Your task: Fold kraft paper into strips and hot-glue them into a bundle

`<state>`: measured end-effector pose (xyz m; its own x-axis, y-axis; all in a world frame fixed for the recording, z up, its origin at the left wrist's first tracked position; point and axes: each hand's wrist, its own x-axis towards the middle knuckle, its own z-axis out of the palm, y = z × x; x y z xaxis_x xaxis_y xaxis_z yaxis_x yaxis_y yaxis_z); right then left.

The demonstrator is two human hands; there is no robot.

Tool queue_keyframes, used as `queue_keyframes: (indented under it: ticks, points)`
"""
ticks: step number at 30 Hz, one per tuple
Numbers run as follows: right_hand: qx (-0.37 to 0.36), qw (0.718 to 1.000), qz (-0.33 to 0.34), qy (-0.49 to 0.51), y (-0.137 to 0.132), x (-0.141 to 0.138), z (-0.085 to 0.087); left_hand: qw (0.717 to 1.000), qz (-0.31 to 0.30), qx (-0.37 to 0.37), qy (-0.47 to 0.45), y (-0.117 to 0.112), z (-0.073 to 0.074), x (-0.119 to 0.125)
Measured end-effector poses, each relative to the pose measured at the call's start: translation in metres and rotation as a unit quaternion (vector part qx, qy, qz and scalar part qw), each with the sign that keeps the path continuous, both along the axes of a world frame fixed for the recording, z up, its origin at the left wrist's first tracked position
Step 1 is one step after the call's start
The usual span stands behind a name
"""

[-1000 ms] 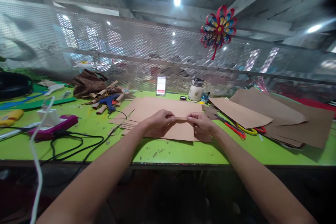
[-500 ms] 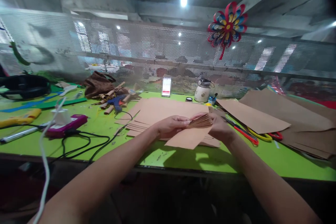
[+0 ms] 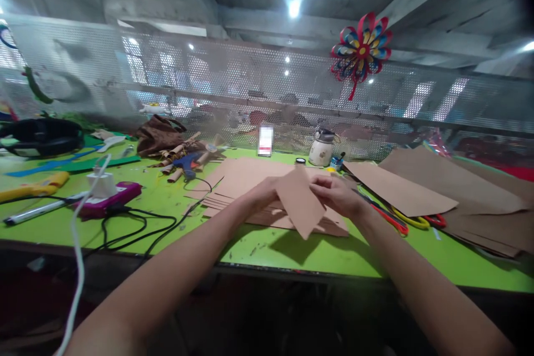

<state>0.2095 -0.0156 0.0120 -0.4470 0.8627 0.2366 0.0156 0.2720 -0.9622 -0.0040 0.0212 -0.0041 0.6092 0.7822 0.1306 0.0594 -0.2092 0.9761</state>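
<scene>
A sheet of brown kraft paper (image 3: 299, 200) is held up in front of me, its flat face toward me and one corner pointing down. My left hand (image 3: 267, 191) grips its left side, with the fingers mostly hidden behind the sheet. At the right edge, my right hand (image 3: 335, 193) has its thumb and fingers closed on the paper. Any folds behind the flat face are out of sight. Below both hands lies a stack of brown paper sheets (image 3: 246, 169) on the green table (image 3: 250, 253).
On the left are a purple power strip (image 3: 106, 200) with cables, a marker (image 3: 45, 208), a blue glue gun (image 3: 187, 162) and paper rolls. A phone (image 3: 265, 141) and a bottle (image 3: 321, 147) stand behind. To the right are scissors (image 3: 411, 218) and large brown sheets (image 3: 454, 172).
The paper has turned so its flat part hangs corner-down and covers the pleated folds seen before. My left fingers have gone behind it; my right hand has come round to its right edge.
</scene>
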Motion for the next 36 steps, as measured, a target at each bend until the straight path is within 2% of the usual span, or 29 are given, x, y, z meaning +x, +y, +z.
queue_keyframes:
  ticks: [1,3,6,9,14,19,26,31,36]
  points:
    - [-0.015,0.999,0.008,-0.048,0.006,0.003,0.0,0.998,0.053,0.034,0.005,0.005,0.003,-0.004]
    - [-0.016,0.99,0.013,-0.142,0.016,0.006,0.001,0.992,0.089,0.084,0.033,0.016,0.009,-0.011]
    - [0.042,0.963,0.001,-0.268,0.028,0.004,0.001,0.987,0.089,0.109,0.08,0.026,0.012,-0.011]
    - [0.099,0.939,-0.003,-0.33,0.035,-0.003,-0.002,0.975,0.065,0.145,0.153,0.029,0.007,-0.002]
    - [0.128,0.932,0.014,-0.339,0.045,-0.012,-0.015,0.949,0.023,0.183,0.254,0.027,-0.004,0.005]
    - [0.154,0.928,0.027,-0.339,0.054,-0.012,-0.023,0.931,-0.015,0.201,0.306,0.029,-0.002,-0.005]
    - [0.157,0.93,0.017,-0.331,0.046,-0.002,-0.029,0.927,-0.004,0.238,0.288,0.027,-0.012,-0.007]
    - [0.139,0.943,-0.004,-0.302,0.038,-0.003,-0.034,0.928,-0.002,0.252,0.273,0.023,-0.015,-0.005]
    - [0.151,0.938,-0.01,-0.313,0.037,-0.005,-0.034,0.912,0.019,0.302,0.277,0.022,-0.018,-0.002]
